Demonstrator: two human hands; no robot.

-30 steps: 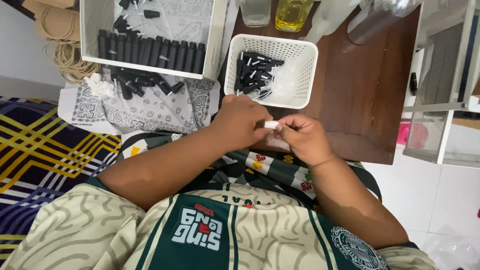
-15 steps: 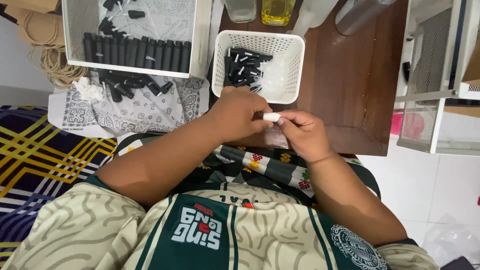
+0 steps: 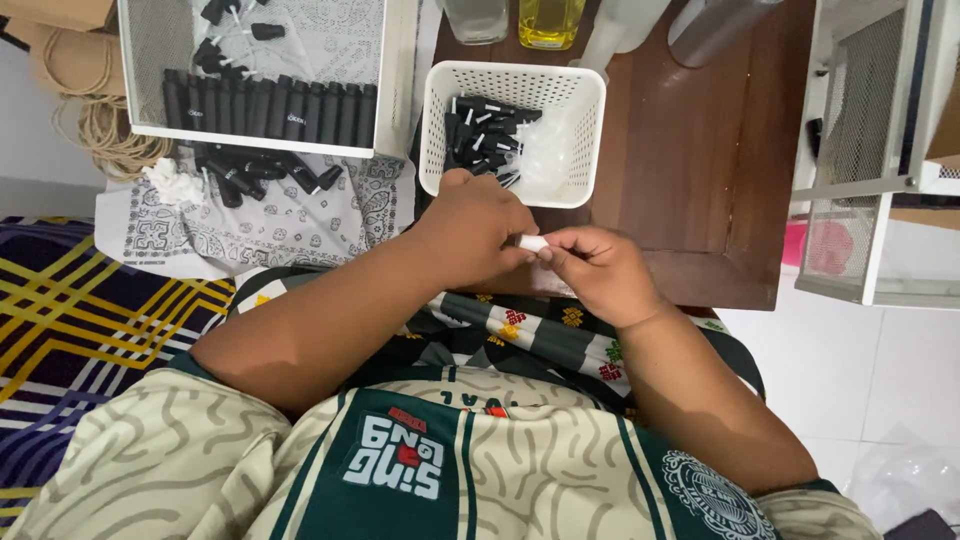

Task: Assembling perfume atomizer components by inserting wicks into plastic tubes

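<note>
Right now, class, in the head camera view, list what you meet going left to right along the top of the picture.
Coil of rope → white tray of black tubes → white basket of black caps → brown wooden tabletop → white wire rack.

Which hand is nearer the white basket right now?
Left. The left hand sits just below the white basket, almost touching its near rim; the right hand is lower, further away.

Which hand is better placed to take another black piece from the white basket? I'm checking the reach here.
Probably the left hand: it sits right at the white basket rim, nearest the black pieces. The right hand lies lower, farther away. Both pinch the small white piece.
</note>
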